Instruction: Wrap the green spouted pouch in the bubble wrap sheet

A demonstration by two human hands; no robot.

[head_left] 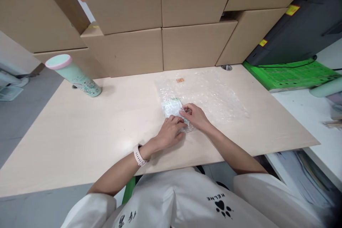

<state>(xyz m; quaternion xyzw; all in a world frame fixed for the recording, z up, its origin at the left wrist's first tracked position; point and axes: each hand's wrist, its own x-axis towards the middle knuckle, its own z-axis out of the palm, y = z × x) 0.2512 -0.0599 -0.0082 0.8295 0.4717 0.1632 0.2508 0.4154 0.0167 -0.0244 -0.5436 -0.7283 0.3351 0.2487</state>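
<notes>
A sheet of clear bubble wrap (213, 94) lies spread on the light wooden table (80, 124). Its near left corner is folded over a small pale green item (171, 107), partly hidden inside the wrap. My left hand (169, 131), with a white watch on the wrist, presses its curled fingers on the folded wrap. My right hand (195, 115) pinches the wrap's edge beside the item, fingers closed. The two hands touch each other over the bundle.
A mint tube with a pink cap (73, 75) leans at the table's back left. Stacked cardboard boxes (160, 17) wall off the back edge. A small orange piece (180, 80) lies on the wrap. A green tray (291, 74) and dark machine (299, 28) stand to the right.
</notes>
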